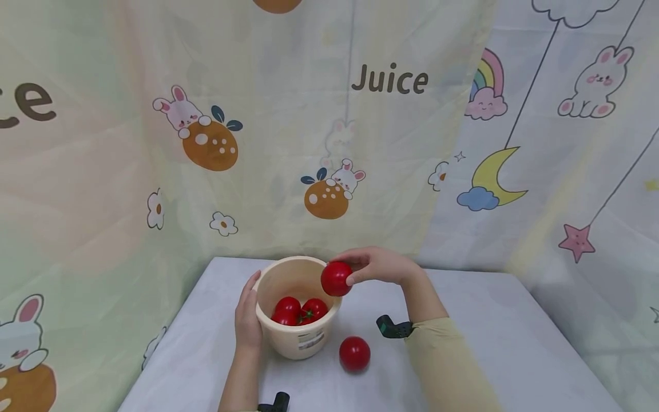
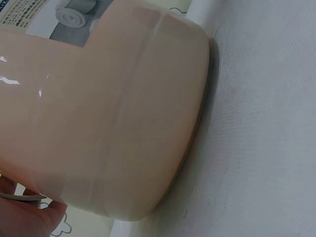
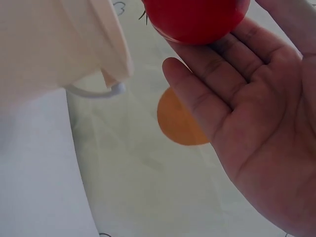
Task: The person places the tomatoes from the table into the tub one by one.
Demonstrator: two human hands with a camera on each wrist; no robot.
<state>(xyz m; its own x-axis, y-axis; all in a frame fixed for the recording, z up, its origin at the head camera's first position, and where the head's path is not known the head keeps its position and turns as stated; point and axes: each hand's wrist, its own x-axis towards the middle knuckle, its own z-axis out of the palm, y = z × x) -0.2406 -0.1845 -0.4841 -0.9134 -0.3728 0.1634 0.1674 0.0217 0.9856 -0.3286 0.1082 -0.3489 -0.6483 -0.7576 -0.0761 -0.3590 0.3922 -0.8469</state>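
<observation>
A cream plastic bucket stands on the table with several red tomatoes in its bottom, one showing a green stem. My left hand holds the bucket's left side, fingertips up by the rim; the left wrist view shows part of this hand beside the bucket wall. Over the right rim, my right hand grips another tomato between thumb and fingers. In the right wrist view that tomato rests against the fingers, near the bucket.
One more tomato lies on the white table, just right of the bucket's base. A printed cloth hangs behind the table and along its sides. Black wrist cameras are strapped to the arms.
</observation>
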